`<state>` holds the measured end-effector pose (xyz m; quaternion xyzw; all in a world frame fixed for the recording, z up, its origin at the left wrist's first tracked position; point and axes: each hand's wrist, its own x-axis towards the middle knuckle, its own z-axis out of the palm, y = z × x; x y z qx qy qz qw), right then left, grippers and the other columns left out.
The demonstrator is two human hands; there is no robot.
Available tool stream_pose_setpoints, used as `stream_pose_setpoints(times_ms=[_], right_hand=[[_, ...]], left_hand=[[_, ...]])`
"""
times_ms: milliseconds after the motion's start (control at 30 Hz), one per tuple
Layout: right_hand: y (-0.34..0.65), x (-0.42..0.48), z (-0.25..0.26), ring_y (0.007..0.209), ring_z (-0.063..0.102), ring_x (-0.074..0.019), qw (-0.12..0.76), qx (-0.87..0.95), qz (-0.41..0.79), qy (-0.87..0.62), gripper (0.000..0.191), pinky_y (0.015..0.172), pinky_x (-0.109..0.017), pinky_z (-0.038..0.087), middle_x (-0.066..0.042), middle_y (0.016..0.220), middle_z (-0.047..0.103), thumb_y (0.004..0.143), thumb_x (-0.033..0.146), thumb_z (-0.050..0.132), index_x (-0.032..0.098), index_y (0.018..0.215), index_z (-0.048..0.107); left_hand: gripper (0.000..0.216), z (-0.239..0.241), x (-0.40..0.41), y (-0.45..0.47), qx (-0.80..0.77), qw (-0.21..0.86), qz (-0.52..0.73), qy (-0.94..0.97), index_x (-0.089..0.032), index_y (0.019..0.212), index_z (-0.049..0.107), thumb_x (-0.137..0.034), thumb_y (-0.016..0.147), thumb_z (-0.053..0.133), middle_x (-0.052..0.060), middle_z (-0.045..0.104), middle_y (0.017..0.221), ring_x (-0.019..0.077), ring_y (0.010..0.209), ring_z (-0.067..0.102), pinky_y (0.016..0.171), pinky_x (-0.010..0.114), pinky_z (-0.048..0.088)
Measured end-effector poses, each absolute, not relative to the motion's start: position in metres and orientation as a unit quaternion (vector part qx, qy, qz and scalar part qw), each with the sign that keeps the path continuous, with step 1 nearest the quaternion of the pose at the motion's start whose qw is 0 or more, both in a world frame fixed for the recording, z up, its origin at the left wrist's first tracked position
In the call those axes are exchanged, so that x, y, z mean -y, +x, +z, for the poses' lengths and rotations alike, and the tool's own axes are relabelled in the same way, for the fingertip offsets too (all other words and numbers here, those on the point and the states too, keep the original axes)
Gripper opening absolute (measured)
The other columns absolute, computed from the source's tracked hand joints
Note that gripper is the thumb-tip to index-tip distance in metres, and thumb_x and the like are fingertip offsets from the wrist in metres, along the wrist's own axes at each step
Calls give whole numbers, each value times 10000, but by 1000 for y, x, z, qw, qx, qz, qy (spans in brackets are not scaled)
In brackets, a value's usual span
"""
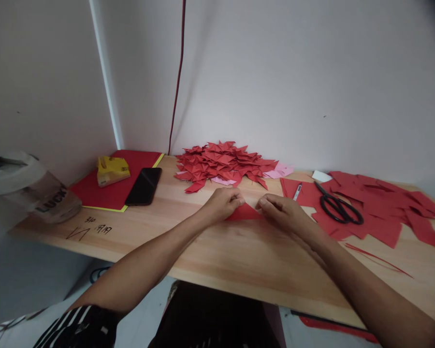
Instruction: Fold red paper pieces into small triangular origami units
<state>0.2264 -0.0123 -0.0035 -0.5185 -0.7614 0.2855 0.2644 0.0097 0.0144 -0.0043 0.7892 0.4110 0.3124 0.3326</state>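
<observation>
A small piece of red paper (243,212), folded into a triangle, is between my two hands over the wooden table. My left hand (224,204) pinches its left side with the fingers closed. At its right side my right hand (277,210) is closed too, thumb and finger pressed together on the paper. Just beyond my hands lies a heap of folded red paper pieces (221,162), with some pink paper (280,170) at its right edge.
Black-handled scissors (339,208) and a utility knife (297,191) lie on loose red sheets (377,198) to the right. Leftward are a black phone (144,186), a yellow packet (113,170) on red sheets (90,191), and a clear cup (50,198). Thin red strips (380,260) lie near the front right.
</observation>
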Motion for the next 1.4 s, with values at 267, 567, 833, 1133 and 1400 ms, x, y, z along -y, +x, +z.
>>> stream_pose_setpoints(times_ms=[267,567,833,1133,1400], right_hand=[[209,17,-11,590,371,-124,276,761,302,-503,365,554,-265,279,27,604,406,895,457,459,204,633,444],[209,19,-13,605,399,-125,303,759,297,-493,322,567,-263,309,32,639,433,938,433,442,205,714,484],[209,23,-7,609,440,-130,317,773,245,-492,268,573,-257,330,29,644,473,944,365,433,208,737,498],[219,15,-2,613,456,-148,369,728,228,-531,280,580,-273,342,20,640,477,918,413,455,214,727,501],[221,12,-6,619,449,-148,395,717,228,-528,291,587,-271,355,21,651,466,906,424,464,218,702,488]], left_hand=[[158,-8,-6,21,-400,393,332,759,-145,724,587,-254,831,544,-23,534,650,112,627,450,607,231,328],[129,-5,-3,23,-406,392,344,751,-143,686,579,-189,797,533,-29,519,613,107,604,443,594,230,325],[183,-1,2,25,-387,398,308,773,-146,654,554,-200,824,517,-39,475,588,102,586,408,575,234,290],[240,4,3,23,-399,408,320,756,-156,616,531,-211,849,511,-18,572,569,106,567,504,612,225,358],[345,4,2,22,-438,385,322,746,-157,544,522,-326,843,547,-27,491,517,101,537,435,557,229,301]])
